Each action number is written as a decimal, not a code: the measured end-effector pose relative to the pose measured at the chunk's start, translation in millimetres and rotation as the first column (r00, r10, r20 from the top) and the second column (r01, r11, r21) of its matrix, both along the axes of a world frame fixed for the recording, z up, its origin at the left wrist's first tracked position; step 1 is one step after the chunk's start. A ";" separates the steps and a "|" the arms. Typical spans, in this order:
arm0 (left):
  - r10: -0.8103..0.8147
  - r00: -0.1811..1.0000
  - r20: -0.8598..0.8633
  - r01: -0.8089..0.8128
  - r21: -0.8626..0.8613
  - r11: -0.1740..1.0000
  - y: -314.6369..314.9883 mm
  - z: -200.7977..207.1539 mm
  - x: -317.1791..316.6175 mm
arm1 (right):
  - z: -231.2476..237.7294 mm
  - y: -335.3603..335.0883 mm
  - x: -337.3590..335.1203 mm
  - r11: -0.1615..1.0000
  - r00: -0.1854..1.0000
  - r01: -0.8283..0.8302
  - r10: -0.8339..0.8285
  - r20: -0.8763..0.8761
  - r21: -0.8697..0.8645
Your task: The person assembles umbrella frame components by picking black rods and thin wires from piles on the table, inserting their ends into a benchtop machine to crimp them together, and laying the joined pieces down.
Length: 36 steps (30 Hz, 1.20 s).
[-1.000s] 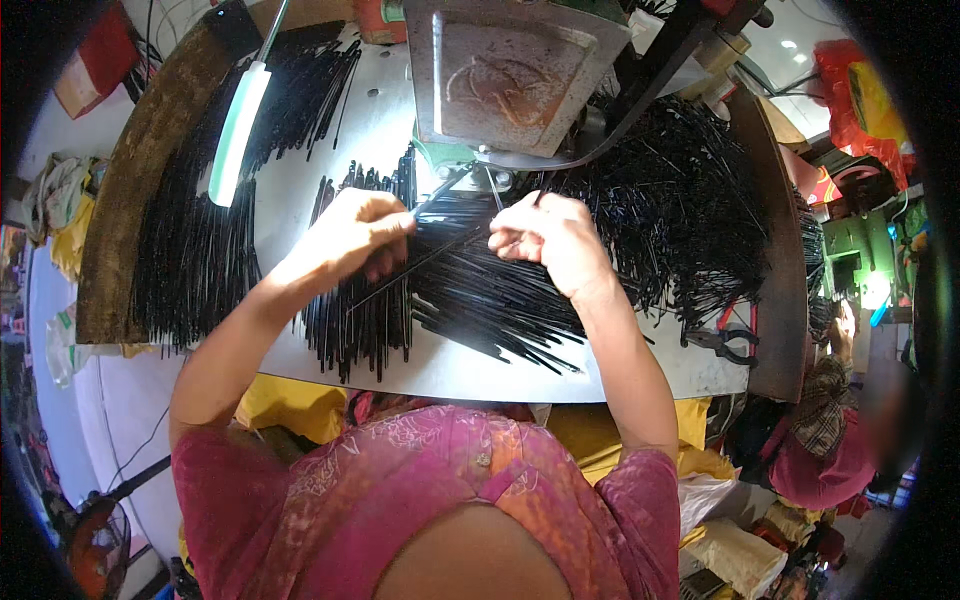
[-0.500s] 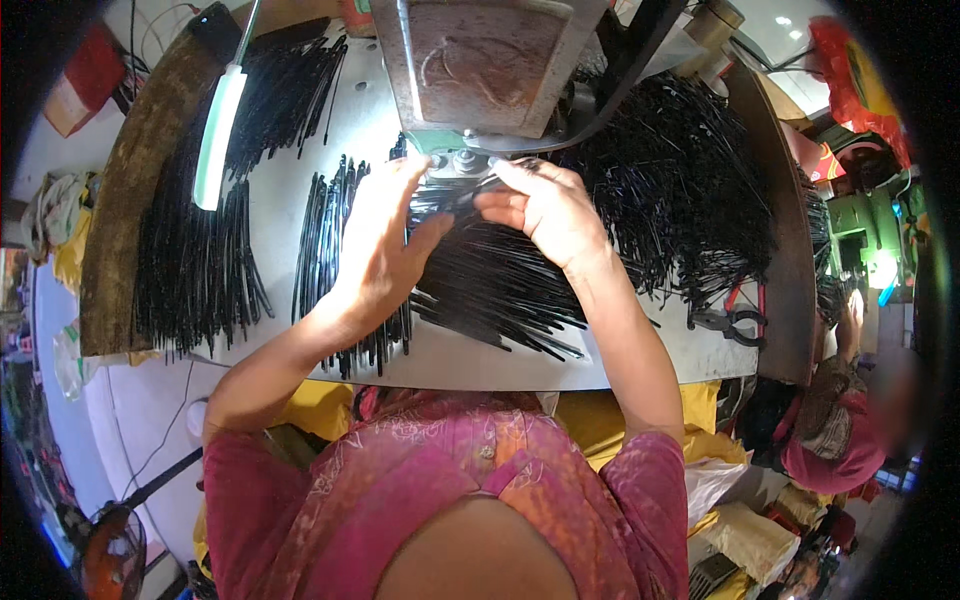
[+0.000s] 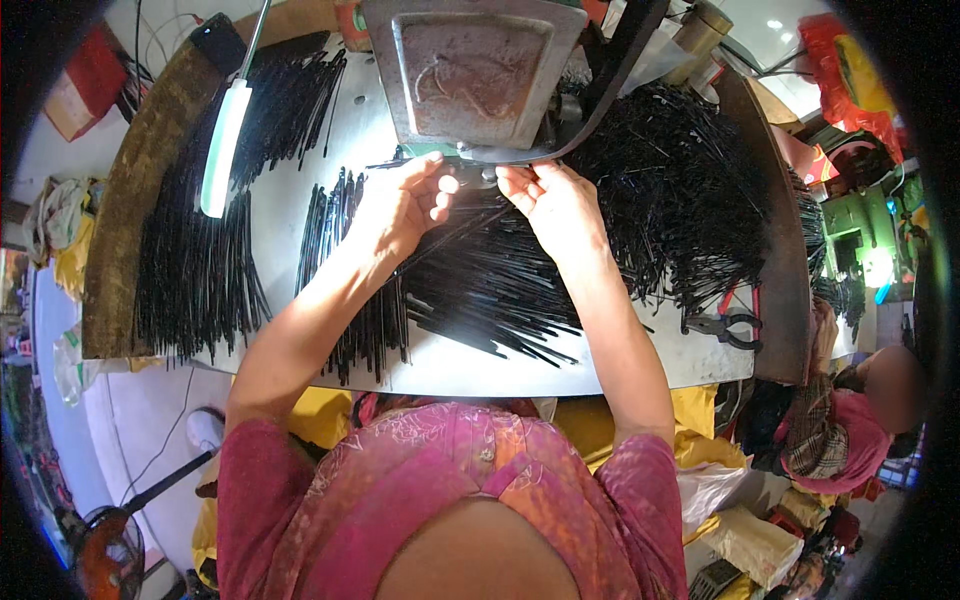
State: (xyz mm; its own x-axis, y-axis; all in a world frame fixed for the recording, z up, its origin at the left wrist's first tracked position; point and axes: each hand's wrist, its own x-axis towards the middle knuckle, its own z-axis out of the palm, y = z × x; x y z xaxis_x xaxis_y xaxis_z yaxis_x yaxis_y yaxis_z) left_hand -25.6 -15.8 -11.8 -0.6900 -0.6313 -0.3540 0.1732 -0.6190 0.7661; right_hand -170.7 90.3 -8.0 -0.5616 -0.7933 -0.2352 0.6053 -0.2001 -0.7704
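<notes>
Both my hands are raised to the underside of a grey metal press machine (image 3: 470, 70) at the back of the white worktable (image 3: 620, 365). My left hand (image 3: 405, 205) pinches a thin black rod that slants down to the right over the pile. My right hand (image 3: 545, 205) is closed on the same rod's end right under the machine's head. A big heap of thin black rods (image 3: 490, 285) lies below my hands. A neat row of black rods (image 3: 350, 280) lies to the left of my left arm.
A lit tube lamp (image 3: 224, 150) slants over the left rod pile (image 3: 195, 270). A tangled mass of black rods (image 3: 680, 190) fills the right side. Pliers (image 3: 725, 325) lie at the table's right edge. Another person (image 3: 850, 420) sits at the lower right.
My left hand rose from the rod pile to the machine's head and then shifted slightly left. My right hand moved up under the machine with the rod's end.
</notes>
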 end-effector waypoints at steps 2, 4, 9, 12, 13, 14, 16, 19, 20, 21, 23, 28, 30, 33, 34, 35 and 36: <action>0.011 0.999 -0.052 -0.010 0.020 1.000 -0.4 -1.4 -0.7 | 1.0 2.1 2.9 1.000 0.999 -0.002 0.003 0.036 -0.011; 0.006 0.997 -0.076 -0.004 0.015 1.000 -2.0 -3.8 -0.3 | 0.8 4.0 4.5 1.000 0.997 -0.006 0.008 0.072 -0.021; 0.051 0.997 -0.066 -0.051 -0.006 0.999 3.0 1.9 -2.0 | 7.4 4.4 8.3 0.998 0.998 0.037 -0.040 0.050 0.056; 0.059 0.996 -0.072 -0.060 -0.005 0.998 3.5 1.1 -0.6 | 6.2 2.1 9.2 0.998 0.997 0.050 -0.053 0.063 0.038; 0.056 0.994 -0.089 -0.056 -0.003 0.998 3.9 -0.8 -0.4 | 6.1 1.7 9.4 0.998 0.997 0.049 -0.052 0.060 0.039; 0.053 0.993 -0.107 -0.053 -0.001 0.999 4.5 -1.3 0.0 | 6.1 1.1 9.8 0.997 0.996 0.058 -0.061 0.067 0.045; 0.078 0.992 -0.099 -0.078 0.003 0.997 9.3 1.4 -0.9 | 6.0 0.4 10.5 0.997 0.995 0.065 -0.069 0.072 0.051; 0.094 0.990 -0.101 -0.095 -0.004 0.995 10.8 -0.1 -0.6 | 5.9 -0.1 11.8 0.997 0.993 0.068 -0.069 0.097 0.022; 0.085 0.990 -0.111 -0.087 -0.013 0.996 10.9 -0.8 -0.4 | 6.0 -0.6 12.7 0.997 0.994 0.069 -0.071 0.088 0.026; 0.086 0.990 -0.111 -0.088 -0.013 0.996 11.9 -0.4 -1.3 | 6.0 -1.0 13.1 0.997 0.994 0.071 -0.073 0.080 0.031; 0.138 0.988 -0.069 -0.137 0.016 0.990 15.6 3.2 -3.9 | -0.2 -1.5 9.5 0.998 0.994 0.063 -0.063 0.092 0.002; 0.112 0.990 -0.081 -0.113 -0.010 0.994 12.6 1.8 -3.9 | 3.1 -2.3 12.1 0.997 0.991 0.081 -0.081 0.107 0.000; 0.110 0.991 -0.074 -0.111 -0.015 0.994 12.6 1.2 -4.7 | 0.3 -2.4 10.7 0.998 0.993 0.065 -0.064 0.103 -0.004; 0.129 0.990 -0.064 -0.130 -0.016 0.991 11.9 -1.7 -5.5 | -4.3 -2.6 8.6 0.995 0.993 0.075 -0.070 0.091 -0.062; 0.128 0.989 -0.071 -0.129 -0.006 0.992 12.4 -1.8 -5.2 | -3.8 -3.1 9.4 0.995 0.993 0.076 -0.070 0.092 -0.061; 0.127 0.989 -0.077 -0.128 0.003 0.992 13.0 -1.8 -4.9 | -2.1 -4.0 11.0 0.995 0.993 0.082 -0.078 0.084 -0.052; 0.127 0.989 -0.076 -0.127 0.003 0.992 13.7 -1.9 -4.0 | -1.5 -4.5 12.0 0.995 0.993 0.089 -0.086 0.076 -0.042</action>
State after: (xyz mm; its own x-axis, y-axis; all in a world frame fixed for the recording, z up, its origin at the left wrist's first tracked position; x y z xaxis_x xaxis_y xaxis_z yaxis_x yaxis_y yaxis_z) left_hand -29.6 -2.1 -13.6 -0.6292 -0.7159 -0.3027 0.3077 -0.5870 0.7488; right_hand -158.7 85.8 -9.5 -0.6118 -0.7526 -0.2434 0.6390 -0.2889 -0.7129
